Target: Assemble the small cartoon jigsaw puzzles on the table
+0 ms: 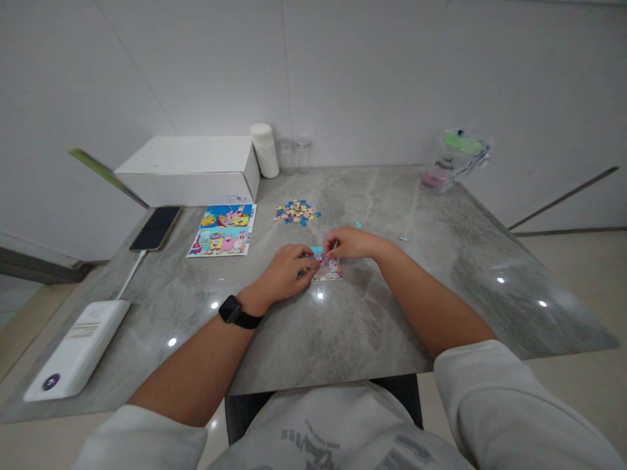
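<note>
A small, partly assembled colourful jigsaw (pixel 329 269) lies on the grey marble table (pixel 343 326) in front of me. My left hand (pixel 287 271), with a black watch on its wrist, rests curled on the jigsaw's left edge. My right hand (pixel 349 243) pinches a small puzzle piece at the jigsaw's upper right corner. A heap of loose puzzle pieces (pixel 295 211) sits a little farther back. A cartoon reference picture (pixel 223 230) lies to the left.
A white box (pixel 191 170), a white cylinder (pixel 265 150) and two glass jars (pixel 295 155) stand at the back. A black phone (pixel 157 228) and a white power bank (pixel 76 349) lie at the left. A plastic bag (pixel 455 160) sits back right. Stray pieces (pixel 403 239) lie nearby.
</note>
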The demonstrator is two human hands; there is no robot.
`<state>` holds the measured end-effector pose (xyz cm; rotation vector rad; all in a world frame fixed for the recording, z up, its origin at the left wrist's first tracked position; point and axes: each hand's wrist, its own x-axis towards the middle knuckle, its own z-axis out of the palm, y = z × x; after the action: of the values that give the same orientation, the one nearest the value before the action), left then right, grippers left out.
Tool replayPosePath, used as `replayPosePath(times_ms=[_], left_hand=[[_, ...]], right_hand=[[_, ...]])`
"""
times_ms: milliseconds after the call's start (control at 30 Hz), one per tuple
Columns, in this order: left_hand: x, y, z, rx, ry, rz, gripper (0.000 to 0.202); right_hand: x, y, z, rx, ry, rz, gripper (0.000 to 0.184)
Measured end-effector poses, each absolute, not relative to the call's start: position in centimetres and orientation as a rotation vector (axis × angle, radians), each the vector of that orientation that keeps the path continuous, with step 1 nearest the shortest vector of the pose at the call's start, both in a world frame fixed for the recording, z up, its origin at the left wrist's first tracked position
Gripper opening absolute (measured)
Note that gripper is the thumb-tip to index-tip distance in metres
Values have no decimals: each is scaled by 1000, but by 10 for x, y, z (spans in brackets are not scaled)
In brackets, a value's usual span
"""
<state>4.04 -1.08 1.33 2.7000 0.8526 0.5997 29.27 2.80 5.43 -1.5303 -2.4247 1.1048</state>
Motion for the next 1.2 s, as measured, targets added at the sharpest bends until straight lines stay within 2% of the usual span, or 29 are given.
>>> replayPosePath(times_ms=[167,467,1200], left_hand=[[41,-12,15,2681,837,579,27],[40,-10,10,2693,821,565,31],[42,-15,10,2722,782,492,40]], right_hand=[[281,22,54,-1591,-2421,1098,14],[274,19,55,-1774,-2513,879,14],[271,20,47,-1741,-2596,718,21]])
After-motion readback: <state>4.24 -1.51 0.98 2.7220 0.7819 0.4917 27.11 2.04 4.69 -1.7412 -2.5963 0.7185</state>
